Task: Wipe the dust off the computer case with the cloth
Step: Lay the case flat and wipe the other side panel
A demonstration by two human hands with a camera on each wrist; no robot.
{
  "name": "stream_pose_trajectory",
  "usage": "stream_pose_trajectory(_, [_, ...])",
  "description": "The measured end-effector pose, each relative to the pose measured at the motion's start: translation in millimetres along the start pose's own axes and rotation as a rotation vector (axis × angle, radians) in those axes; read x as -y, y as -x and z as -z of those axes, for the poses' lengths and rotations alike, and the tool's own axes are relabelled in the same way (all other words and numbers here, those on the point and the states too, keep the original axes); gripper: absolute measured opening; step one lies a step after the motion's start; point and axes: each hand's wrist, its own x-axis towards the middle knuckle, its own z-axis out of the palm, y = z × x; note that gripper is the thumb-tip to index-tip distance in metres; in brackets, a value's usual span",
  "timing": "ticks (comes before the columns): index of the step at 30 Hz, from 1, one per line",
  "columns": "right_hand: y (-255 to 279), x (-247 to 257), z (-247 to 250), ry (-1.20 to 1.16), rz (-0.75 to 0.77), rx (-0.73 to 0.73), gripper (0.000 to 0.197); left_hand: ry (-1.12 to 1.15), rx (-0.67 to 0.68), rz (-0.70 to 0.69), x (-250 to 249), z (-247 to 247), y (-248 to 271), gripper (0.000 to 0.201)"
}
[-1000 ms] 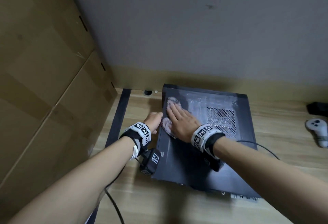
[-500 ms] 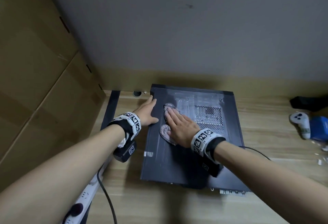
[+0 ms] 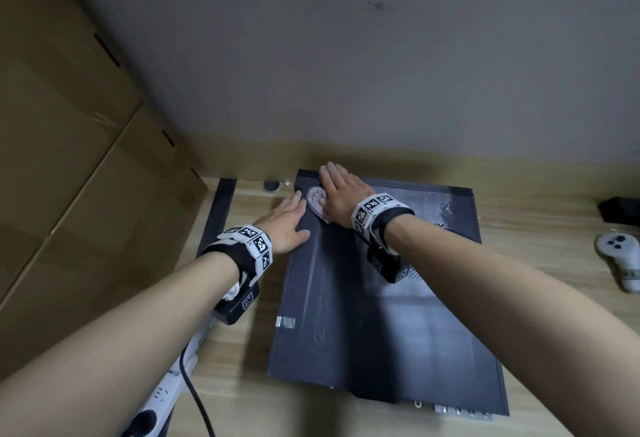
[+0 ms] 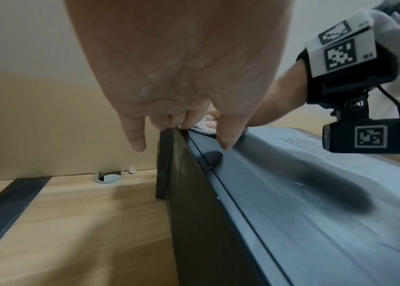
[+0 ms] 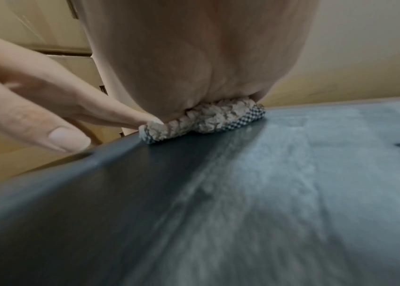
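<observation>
The computer case (image 3: 381,298) lies flat on its side on a wooden floor (image 3: 249,395), its far end close to the wall (image 3: 346,55), its broad dark panel facing up and grey with dust over the right half, where a patch of vent holes (image 4: 316,149) shows. The cloth (image 5: 201,120), a nubbly beige pad with a fine checked edge, sits at the far left corner of that panel, right by the case's left edge. The right hand (image 3: 341,194) lies flat on top of it, fingers straight and together, pressing it down onto the panel rather than curling round it. The left hand (image 3: 284,225) is just beside it, touching the case's left edge with its fingers extended and only loosely bent, holding nothing; its thumb rests on the top panel and one fingertip reaches the cloth's near corner in the right wrist view. Both wrists carry bands (image 3: 252,242) with black-and-white square marker patterns; no readable words appear on them or on the case. A small strip of tape (image 3: 285,322) sits on the panel's left edge. Cardboard boxes (image 3: 69,159) stand to the left, a white power strip (image 3: 162,398) lies at lower left, and a white controller (image 3: 620,256) lies on the floor to the right.
</observation>
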Motion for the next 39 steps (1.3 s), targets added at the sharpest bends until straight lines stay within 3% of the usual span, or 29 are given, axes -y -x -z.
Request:
stream_pose_trajectory(14, [182, 15, -69, 0.061, 0.038, -0.052, 0.074, -0.176, 0.049, -0.077, -45, -21, 31, 0.091])
stream_pose_trajectory(19, [213, 24, -82, 0.068, 0.059, -0.111, 0.078, -0.2, 0.029, -0.089, -52, -26, 27, 0.095])
stream_pose_trajectory(25, [188, 15, -70, 0.047, 0.032, -0.054, 0.074, -0.194, -0.022, -0.069, -48, -21, 15, 0.096])
stream_pose_trajectory(34, [64, -27, -17, 0.078, -0.029, 0.008, 0.069, -0.115, -0.135, 0.012, -30, -4, -10, 0.072])
stream_pose_trajectory(39, [25, -35, -6, 0.0, -0.04, -0.023, 0.07, -0.089, -0.138, 0.05, -29, 13, -36, 0.068])
